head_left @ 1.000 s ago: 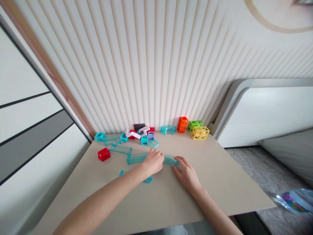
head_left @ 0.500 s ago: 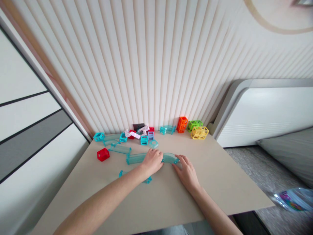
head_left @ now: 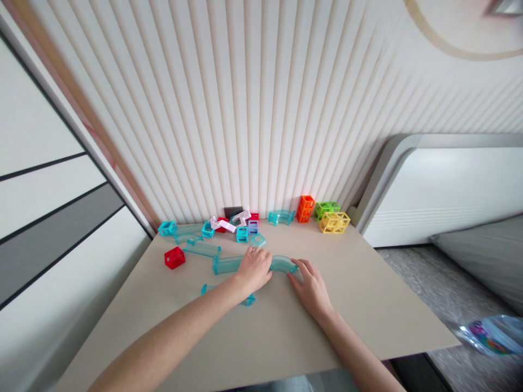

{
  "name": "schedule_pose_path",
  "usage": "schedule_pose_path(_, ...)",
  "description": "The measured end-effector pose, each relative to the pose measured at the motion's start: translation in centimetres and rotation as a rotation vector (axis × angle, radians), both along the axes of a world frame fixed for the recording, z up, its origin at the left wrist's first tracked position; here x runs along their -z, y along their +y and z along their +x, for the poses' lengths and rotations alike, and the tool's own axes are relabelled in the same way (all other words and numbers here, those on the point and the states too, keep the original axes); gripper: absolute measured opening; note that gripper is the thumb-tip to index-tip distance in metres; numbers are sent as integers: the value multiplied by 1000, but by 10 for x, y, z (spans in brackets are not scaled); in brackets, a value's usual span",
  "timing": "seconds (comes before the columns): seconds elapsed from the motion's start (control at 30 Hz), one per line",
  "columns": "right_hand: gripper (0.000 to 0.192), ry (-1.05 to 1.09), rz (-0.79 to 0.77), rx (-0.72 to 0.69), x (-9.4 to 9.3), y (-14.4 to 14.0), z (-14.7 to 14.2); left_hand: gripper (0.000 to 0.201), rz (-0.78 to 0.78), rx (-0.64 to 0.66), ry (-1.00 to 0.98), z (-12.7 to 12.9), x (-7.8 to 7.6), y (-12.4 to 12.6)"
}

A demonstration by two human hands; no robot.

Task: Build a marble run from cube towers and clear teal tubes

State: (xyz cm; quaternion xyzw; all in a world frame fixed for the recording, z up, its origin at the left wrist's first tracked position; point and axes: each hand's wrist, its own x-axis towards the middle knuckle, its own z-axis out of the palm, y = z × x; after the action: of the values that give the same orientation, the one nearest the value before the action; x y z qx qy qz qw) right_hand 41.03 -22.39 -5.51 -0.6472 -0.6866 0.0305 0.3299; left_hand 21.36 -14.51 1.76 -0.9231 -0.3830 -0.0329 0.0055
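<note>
On the beige table (head_left: 368,305), my left hand (head_left: 254,270) grips the right end of a straight clear-teal track piece (head_left: 226,264) that lies flat. My right hand (head_left: 311,287) rests just right of it, fingertips on the far end of a curved teal track piece (head_left: 283,264). The two pieces meet under my left hand; whether they are joined is hidden. Another teal piece (head_left: 247,299) lies partly under my left forearm.
Loose parts line the wall: a red cube frame (head_left: 174,257), teal tracks (head_left: 201,249), small cubes (head_left: 242,233), a curved teal piece (head_left: 281,217), orange (head_left: 305,208), green (head_left: 326,207) and yellow (head_left: 334,222) frames. A white headboard (head_left: 433,185) stands right; a plastic bag (head_left: 490,336) lies on the floor.
The hands and the two track pieces stay almost where they were; only the view has shifted slightly.
</note>
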Motion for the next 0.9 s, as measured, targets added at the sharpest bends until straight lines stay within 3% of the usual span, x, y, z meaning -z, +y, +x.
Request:
schedule_pose_path(0.2, 33, -17, -35, -19, 0, 0, -1, 28, 12, -6, 37, 0, -4, -4)
schedule_pose_path(0.7, 39, -16, -105, 39, 2, -1, 1, 30, 14, -13, 72, 6, 3, -1)
schedule_pose_path(0.9, 47, 45, -117, 139, 8, -5, 10, 51, 17, -9, 57, 16, 8, -3)
